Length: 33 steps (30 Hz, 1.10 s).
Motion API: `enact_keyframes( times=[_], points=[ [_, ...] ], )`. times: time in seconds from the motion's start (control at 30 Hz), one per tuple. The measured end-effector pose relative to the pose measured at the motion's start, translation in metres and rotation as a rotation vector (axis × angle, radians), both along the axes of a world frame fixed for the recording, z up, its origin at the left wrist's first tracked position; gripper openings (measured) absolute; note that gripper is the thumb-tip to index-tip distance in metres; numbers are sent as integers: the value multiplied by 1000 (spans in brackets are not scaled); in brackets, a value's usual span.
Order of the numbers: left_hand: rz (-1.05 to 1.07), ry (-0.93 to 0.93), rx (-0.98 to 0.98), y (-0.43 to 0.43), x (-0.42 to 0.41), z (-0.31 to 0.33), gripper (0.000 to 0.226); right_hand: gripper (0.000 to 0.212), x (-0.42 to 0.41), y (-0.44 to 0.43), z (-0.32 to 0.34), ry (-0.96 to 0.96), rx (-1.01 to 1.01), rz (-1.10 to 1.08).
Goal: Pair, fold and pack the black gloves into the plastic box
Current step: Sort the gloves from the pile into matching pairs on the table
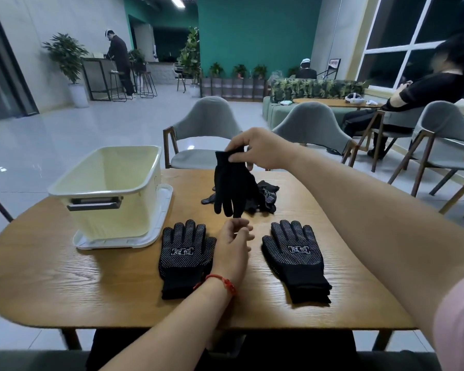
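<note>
Black glove (pixel 233 183) dangling cuff-up, dotted gloves (pixel 184 258) flat, box (pixel 113 223) open

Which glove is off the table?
The glove hanging fingers-down from the right hand, pinched at its cuff; the two flat gloves and the pile lie on the table.

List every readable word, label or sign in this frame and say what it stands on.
"冠恒": white boxed print on the left flat glove.
"冠恒": the same print on the right flat glove.
The hanging glove: no print showing.
The glove pile behind it: a partial print, unreadable.
The framed sign by the far window: too blurred to read.
The plastic box: no readable text.
</note>
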State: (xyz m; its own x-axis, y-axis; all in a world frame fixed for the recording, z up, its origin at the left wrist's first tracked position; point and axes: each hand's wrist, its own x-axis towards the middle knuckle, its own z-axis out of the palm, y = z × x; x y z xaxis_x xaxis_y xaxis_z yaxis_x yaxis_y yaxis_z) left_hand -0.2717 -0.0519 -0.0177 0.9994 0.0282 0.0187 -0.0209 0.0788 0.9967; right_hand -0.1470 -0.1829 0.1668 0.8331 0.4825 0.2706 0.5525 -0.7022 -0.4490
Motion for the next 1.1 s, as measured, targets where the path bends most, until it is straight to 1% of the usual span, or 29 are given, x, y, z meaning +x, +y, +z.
enact_keyframes(
  times=[0.07,0.17,0.27,0.33,0.4,0.5,0.57,0.7,0.8,0.87,0.93,1.0,1.1],
  points=[
    [-39,-27,25,1,-4,4,16,11,-2,2,-4,3,-18,14],
    [-57,-43,-32,6,-7,24,18,9,-5,3,-9,-20,7,4],
    [-50,-23,-94,28,3,54,23,8,-6,5,-10,-60,6,-15],
    [-59,-6,-76,53,13,67,28,6,-6,9,-10,-74,-10,-21],
    [-80,52,-78,78,25,72,35,7,-4,14,-9,-79,0,-30],
    [-177,218,-170,108,35,71,53,7,-6,25,-5,-98,38,-41],
    [-257,285,-226,121,35,69,67,8,-10,37,-5,-110,75,-43],
    [-357,307,-300,129,32,69,92,10,-22,65,-19,-162,169,-17],
    [-361,290,-417,132,33,75,103,13,-36,84,-41,-226,187,31],
    [-346,270,-485,137,37,79,101,13,-48,92,-56,-225,201,51],
    [-337,244,-511,142,40,80,86,13,-61,97,-69,-184,212,60],
    [-342,220,-496,146,39,82,70,15,-72,100,-80,-164,241,73],
    [-332,185,-458,146,38,82,57,18,-91,101,-96,-185,319,26]
  ],
)
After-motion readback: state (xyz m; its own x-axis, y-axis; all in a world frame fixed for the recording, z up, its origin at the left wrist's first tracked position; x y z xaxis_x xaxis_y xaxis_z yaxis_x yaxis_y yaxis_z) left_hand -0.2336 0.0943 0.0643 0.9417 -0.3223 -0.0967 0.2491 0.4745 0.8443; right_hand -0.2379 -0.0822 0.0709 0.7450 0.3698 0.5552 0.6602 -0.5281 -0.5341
